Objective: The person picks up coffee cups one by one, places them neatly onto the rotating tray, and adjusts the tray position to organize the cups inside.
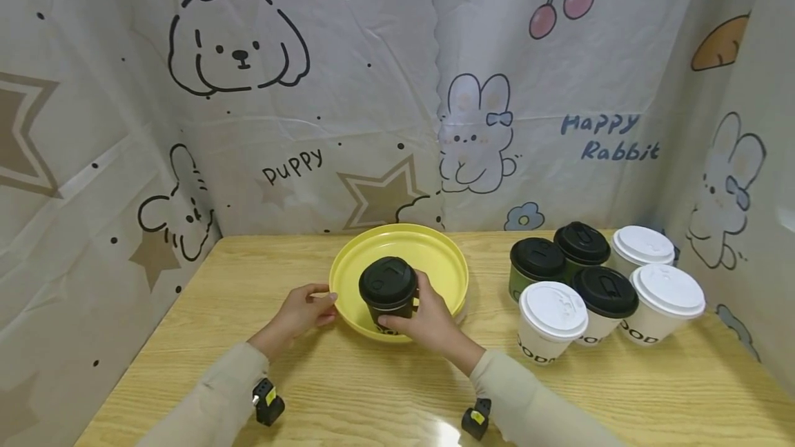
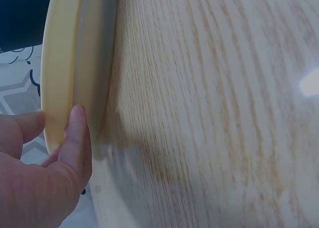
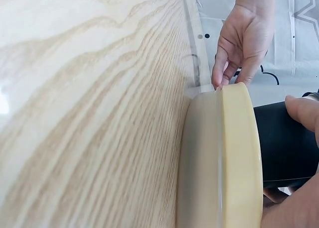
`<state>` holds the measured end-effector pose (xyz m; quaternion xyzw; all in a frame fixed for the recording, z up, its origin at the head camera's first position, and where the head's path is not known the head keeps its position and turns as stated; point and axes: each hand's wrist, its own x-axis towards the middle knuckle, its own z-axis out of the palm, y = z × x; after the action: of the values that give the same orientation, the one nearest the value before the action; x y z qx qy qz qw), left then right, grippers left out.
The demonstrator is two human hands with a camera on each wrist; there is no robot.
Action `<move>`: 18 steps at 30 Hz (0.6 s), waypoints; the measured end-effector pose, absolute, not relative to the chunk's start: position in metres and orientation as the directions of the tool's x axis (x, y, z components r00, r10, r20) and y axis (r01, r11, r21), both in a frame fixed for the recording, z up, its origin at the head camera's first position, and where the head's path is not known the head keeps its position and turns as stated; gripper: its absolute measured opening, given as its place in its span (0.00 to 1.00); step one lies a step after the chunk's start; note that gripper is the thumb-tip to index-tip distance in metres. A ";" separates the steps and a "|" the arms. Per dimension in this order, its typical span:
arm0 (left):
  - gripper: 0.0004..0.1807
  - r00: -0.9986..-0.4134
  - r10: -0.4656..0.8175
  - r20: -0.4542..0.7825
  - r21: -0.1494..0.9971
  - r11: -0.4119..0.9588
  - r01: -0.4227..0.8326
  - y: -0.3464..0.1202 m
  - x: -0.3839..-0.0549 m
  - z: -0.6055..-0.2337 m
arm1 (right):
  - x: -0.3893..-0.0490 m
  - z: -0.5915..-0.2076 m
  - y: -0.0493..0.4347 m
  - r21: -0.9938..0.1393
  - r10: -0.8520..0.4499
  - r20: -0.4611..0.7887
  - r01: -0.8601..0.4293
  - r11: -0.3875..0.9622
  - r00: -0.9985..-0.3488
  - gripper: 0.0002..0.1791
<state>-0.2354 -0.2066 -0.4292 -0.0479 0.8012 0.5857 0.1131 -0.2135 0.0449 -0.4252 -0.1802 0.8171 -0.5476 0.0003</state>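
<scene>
A round yellow tray (image 1: 435, 254) sits on a paler base (image 3: 199, 153) on the wooden table. My left hand (image 1: 302, 316) pinches the tray's left rim, thumb on top and fingers below, as the left wrist view shows closely (image 2: 50, 173). In my right hand (image 1: 428, 319) is a black paper cup (image 1: 388, 285) with a black lid, gripped round its side. The cup stands upright over the front part of the tray. Whether its bottom touches the tray is hard to see in the head view; the right wrist view shows its black body (image 3: 286, 143) right against the tray.
At the right stand several lidded paper cups in a group: white-lidded ones (image 1: 553, 312) and black-lidded ones (image 1: 537, 261), some with green bodies. A patterned cloth (image 1: 385, 109) hangs behind the wooden table (image 1: 248, 274) and along both sides.
</scene>
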 end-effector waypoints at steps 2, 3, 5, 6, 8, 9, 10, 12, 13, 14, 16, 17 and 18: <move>0.26 -0.970 0.056 -0.236 0.930 0.301 -0.209 -0.207 -0.235 -0.429 | -0.214 -0.426 0.045 -0.895 -0.296 0.194 -0.292 0.337 -0.935 0.49; 0.26 -0.970 0.053 -0.236 0.931 0.298 -0.210 -0.207 -0.234 -0.429 | -0.214 -0.426 0.045 -0.896 -0.297 0.192 -0.291 0.336 -0.935 0.49; 0.26 -0.970 0.052 -0.236 0.931 0.298 -0.210 -0.207 -0.234 -0.430 | -0.214 -0.427 0.045 -0.896 -0.294 0.189 -0.287 0.338 -0.937 0.49; 0.26 -0.970 0.049 -0.237 0.931 0.298 -0.212 -0.208 -0.235 -0.430 | -0.214 -0.427 0.045 -0.897 -0.293 0.189 -0.286 0.338 -0.937 0.49; 0.26 -0.970 0.042 -0.238 0.930 0.297 -0.215 -0.208 -0.235 -0.430 | -0.214 -0.427 0.045 -0.895 -0.289 0.192 -0.288 0.340 -0.938 0.49; 0.26 -0.970 0.038 -0.239 0.930 0.295 -0.217 -0.208 -0.235 -0.430 | -0.214 -0.427 0.045 -0.895 -0.287 0.194 -0.289 0.341 -0.938 0.49; 0.26 -0.970 0.040 -0.239 0.930 0.295 -0.218 -0.208 -0.236 -0.430 | -0.214 -0.427 0.045 -0.892 -0.285 0.196 -0.291 0.344 -0.938 0.49; 0.26 -0.969 0.043 -0.242 0.932 0.289 -0.220 -0.208 -0.236 -0.431 | -0.214 -0.426 0.045 -0.891 -0.283 0.200 -0.295 0.346 -0.938 0.49; 0.26 -0.969 0.043 -0.243 0.932 0.286 -0.221 -0.208 -0.237 -0.431 | -0.214 -0.427 0.045 -0.890 -0.283 0.201 -0.296 0.348 -0.938 0.49; 0.26 -0.969 0.047 -0.242 0.933 0.285 -0.219 -0.208 -0.237 -0.431 | -0.214 -0.427 0.045 -0.890 -0.283 0.202 -0.296 0.346 -0.938 0.49; 0.26 -0.969 0.049 -0.242 0.935 0.279 -0.220 -0.208 -0.237 -0.431 | -0.214 -0.427 0.045 -0.891 -0.283 0.207 -0.300 0.341 -0.936 0.49; 0.27 -0.969 0.051 -0.242 0.936 0.277 -0.219 -0.207 -0.237 -0.431 | -0.214 -0.427 0.045 -0.893 -0.283 0.207 -0.299 0.336 -0.937 0.49; 0.27 -0.969 0.054 -0.241 0.936 0.277 -0.217 -0.208 -0.236 -0.431 | -0.214 -0.427 0.045 -0.894 -0.284 0.208 -0.300 0.334 -0.936 0.49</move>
<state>-0.2364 -0.2075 -0.4308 -0.0516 0.7910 0.5991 0.1131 -0.2138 0.0450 -0.4275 -0.1786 0.8165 -0.5489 -0.0074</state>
